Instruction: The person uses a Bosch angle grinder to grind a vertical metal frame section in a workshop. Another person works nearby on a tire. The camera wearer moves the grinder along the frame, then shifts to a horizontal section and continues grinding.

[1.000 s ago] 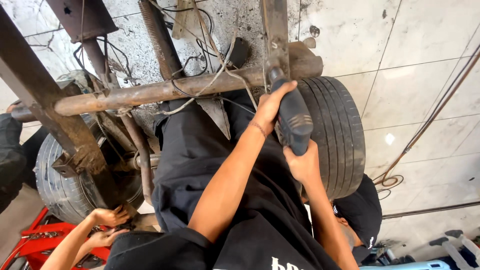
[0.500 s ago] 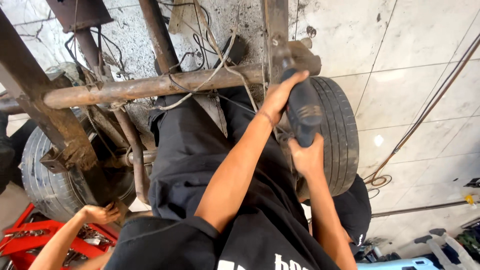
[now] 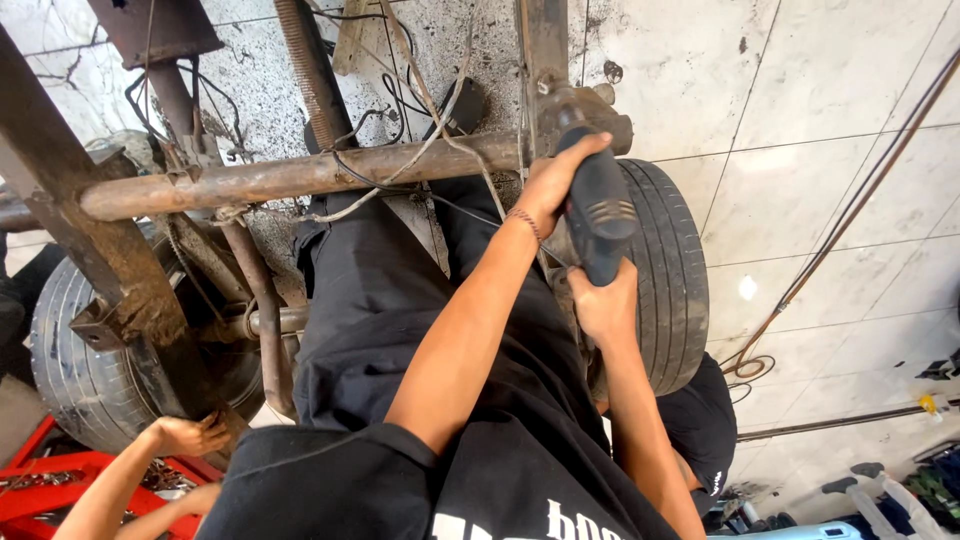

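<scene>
I am under a rusty vehicle frame, with my black-trousered legs stretched out ahead. Both my hands hold a dark, stubby power tool (image 3: 600, 215). My left hand (image 3: 553, 185), a thin bracelet on its wrist, wraps the tool's front end. My right hand (image 3: 606, 305) grips the rear of its body from below. The tool's head presses at the joint (image 3: 580, 105) where a rusty horizontal bar (image 3: 290, 178) meets an upright steel member (image 3: 545, 40). The tool's working tip is hidden behind my left hand.
A tyre (image 3: 665, 270) stands just right of the tool, and another tyre (image 3: 70, 350) at the left. Loose wires (image 3: 420, 150) hang over the bar. Another person's hand (image 3: 190, 435) reaches in at the lower left above a red tool tray (image 3: 40, 490). A second person in black (image 3: 705, 420) crouches at the right.
Both hands have carried the tool a little upward, closer to the joint. The other person's hand at the lower left has shifted right.
</scene>
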